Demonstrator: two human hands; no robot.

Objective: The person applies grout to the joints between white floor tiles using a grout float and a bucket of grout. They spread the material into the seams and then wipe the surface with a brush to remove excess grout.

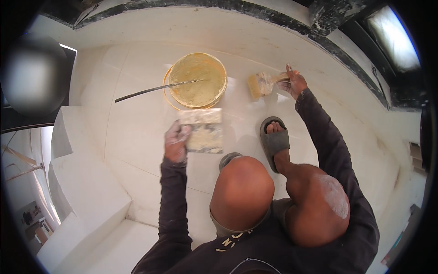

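The left hand [176,140] pinches one smeared plate [205,141] at its left edge, thumb over the face. The right hand [296,82] closes around the handle of one brush [259,86], bristles pointing left. The plate is just on the near side of one bucket [225,78] of paste [194,94]; the brush is right of it. One rod [143,92] sticks into the paste. Two slippers [276,145] show, one partly hidden.

The left hand [177,141] grips, ahead-left of the left knee [242,192]; the right hand [296,83] grips farther ahead, to its right, arm [326,130] outstretched.
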